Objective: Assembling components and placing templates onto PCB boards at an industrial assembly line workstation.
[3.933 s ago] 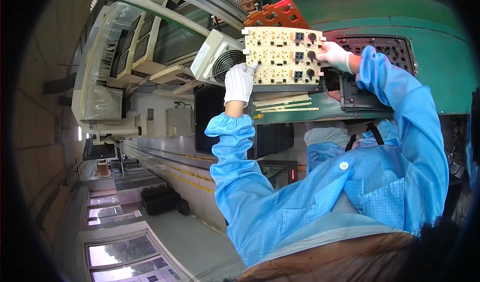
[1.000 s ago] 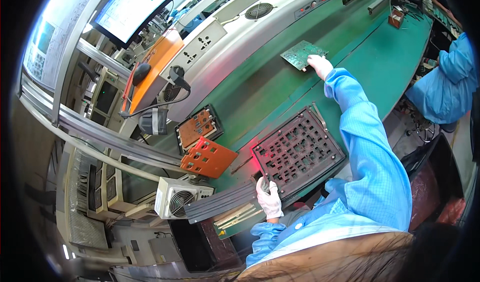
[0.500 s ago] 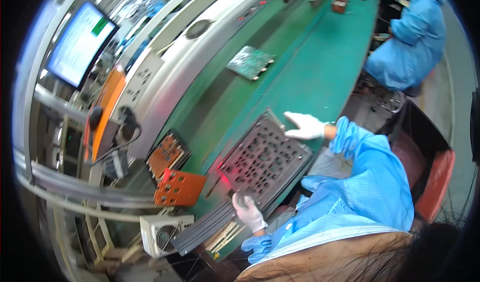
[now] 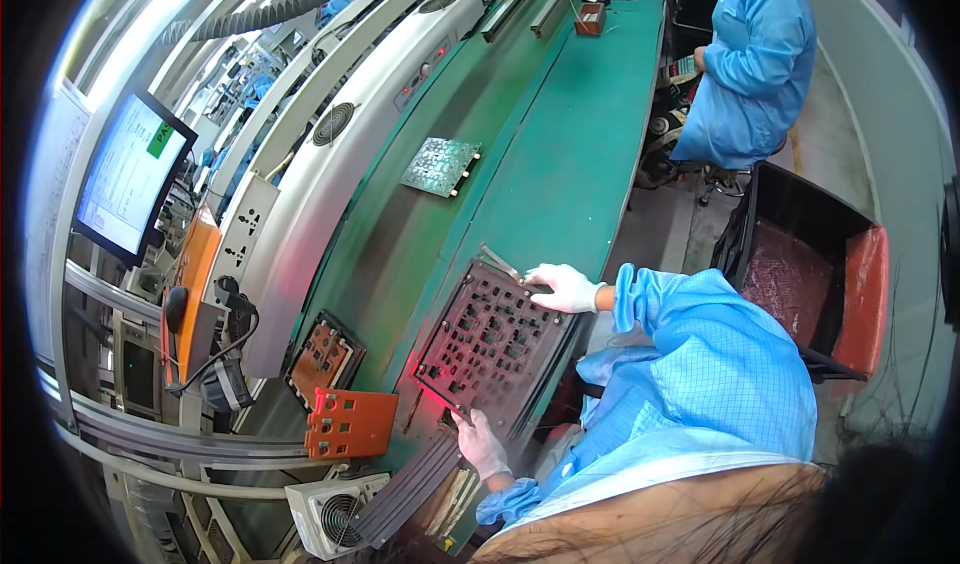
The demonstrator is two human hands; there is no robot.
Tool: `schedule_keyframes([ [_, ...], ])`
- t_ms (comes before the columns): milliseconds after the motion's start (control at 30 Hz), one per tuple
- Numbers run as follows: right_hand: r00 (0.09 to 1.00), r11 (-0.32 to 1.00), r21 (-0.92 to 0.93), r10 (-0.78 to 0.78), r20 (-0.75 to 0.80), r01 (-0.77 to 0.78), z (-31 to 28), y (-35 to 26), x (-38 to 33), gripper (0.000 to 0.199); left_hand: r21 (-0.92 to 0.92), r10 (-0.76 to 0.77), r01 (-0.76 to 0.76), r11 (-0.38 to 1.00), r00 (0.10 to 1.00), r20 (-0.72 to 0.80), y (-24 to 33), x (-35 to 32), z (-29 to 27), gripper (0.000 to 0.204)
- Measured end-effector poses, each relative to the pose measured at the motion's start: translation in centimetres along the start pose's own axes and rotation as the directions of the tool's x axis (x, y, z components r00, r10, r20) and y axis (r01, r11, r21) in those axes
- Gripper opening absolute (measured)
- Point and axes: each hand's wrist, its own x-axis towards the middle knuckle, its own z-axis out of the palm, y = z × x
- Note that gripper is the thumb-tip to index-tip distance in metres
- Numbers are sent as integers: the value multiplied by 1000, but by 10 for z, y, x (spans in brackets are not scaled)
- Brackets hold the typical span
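A dark flat fixture plate (image 4: 490, 349) with many cut-outs lies on the green bench in front of me. My right hand (image 4: 565, 289), in a white glove, is closed on its far right corner, beside a small metal lever (image 4: 500, 261). At the near left corner my left hand (image 4: 482, 446), also gloved, has its fingers closed on the plate's edge. Its fingertips are partly hidden there. Red light falls on the plate's left edge.
A green circuit board (image 4: 441, 167) rests farther up the bench (image 4: 560, 154). Left of the plate stand orange perforated plates (image 4: 350, 424) and a white fan unit (image 4: 340, 514). A monitor (image 4: 133, 179) is at far left, a black bin (image 4: 800, 264) at right. Beyond, a co-worker (image 4: 760, 59) wears blue.
My right hand, earlier with fingers spread over the plate's corner, has closed on it. My left fingers have drawn in at the near corner. The whole view has shifted.
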Motion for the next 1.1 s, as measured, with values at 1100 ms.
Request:
schedule_keyframes([
  [1100, 999, 998, 50, 39, -18, -38, 11, -7, 12, 30, -153, -133, 135, 979, 991, 19, 28, -6, -19, 51],
])
